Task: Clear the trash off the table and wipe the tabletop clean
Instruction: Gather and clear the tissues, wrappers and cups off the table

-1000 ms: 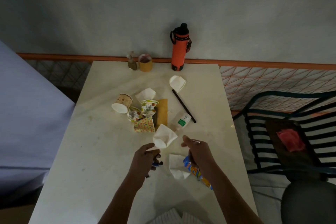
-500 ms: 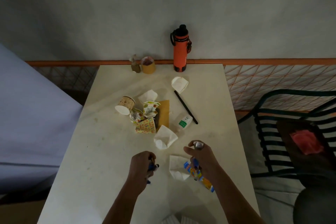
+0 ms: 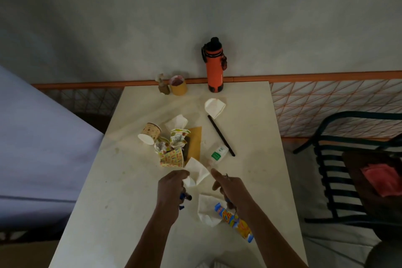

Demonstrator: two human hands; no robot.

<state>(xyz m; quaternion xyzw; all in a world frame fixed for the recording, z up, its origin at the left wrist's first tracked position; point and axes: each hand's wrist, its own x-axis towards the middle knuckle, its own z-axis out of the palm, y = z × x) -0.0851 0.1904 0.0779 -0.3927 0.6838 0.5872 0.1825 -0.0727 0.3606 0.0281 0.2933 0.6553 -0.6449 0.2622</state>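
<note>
I stand at a pale stone-topped table (image 3: pixel 250 128) in a plain home room: grey plaster wall (image 3: pixel 195 6), dark slatted chair (image 3: pixel 339 159) right, lilac bedsheet (image 3: pixel 39 137) left.

Both hands are working over the worktop (image 3: pixel 113 202) now: the left hand (image 3: pixel 170 189) is pinching a crumpled white napkin (image 3: pixel 196 172) while gripping small blue bits, and the right hand (image 3: pixel 230 187) is holding a colourful snack wrapper (image 3: pixel 235 222) above another napkin (image 3: pixel 206 209). Paper cups (image 3: pixel 165 146) are lying in a heap beyond.
</note>
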